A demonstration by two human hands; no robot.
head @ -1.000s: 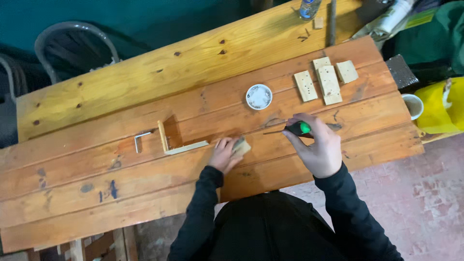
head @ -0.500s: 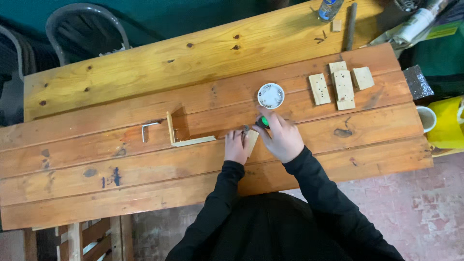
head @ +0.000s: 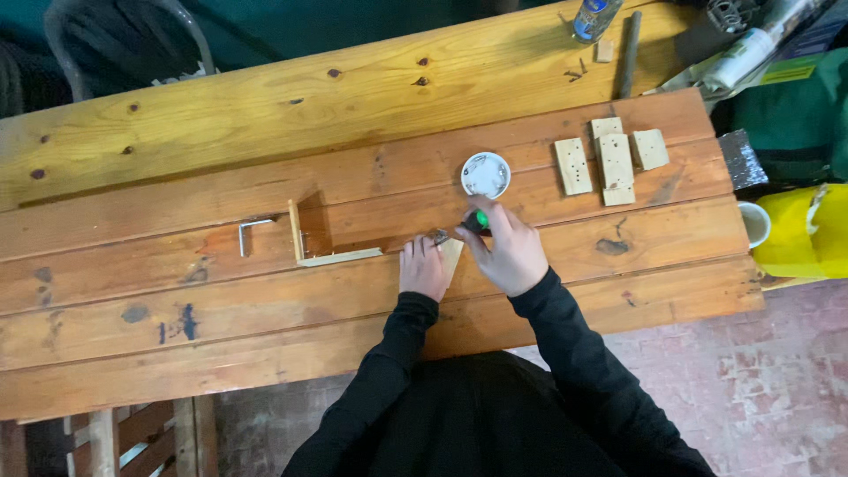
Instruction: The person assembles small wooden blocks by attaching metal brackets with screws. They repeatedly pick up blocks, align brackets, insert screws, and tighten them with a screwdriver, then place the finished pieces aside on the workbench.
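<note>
The small pale wooden block lies flat near the middle of the desk, a little toward the near edge, and both hands meet over it. The left hand presses down on it, fingers laid flat and close together, covering most of the block so that only its right corner shows. The right hand is wrapped around a green-handled screwdriver, fingers closed on the handle, the tool angled down toward the block; the tip is hidden between the hands, so whether it sits in a screw cannot be told.

Just to the left of the block a thin L-shaped wooden frame lies on the desk, and beyond it a small bent metal bracket. Just past the screwdriver, toward the far edge, stands a round white dish. Further toward the right edge lie several pale wooden pieces with holes, side by side. At the far right corner a bottle and a dark rod rest on the desk.

The risk, as I judge it, is the tip slipping off and jabbing the left fingers, which lie right beside it. The block is small and held only by hand, so a hard twist could also spin it free or split it.
</note>
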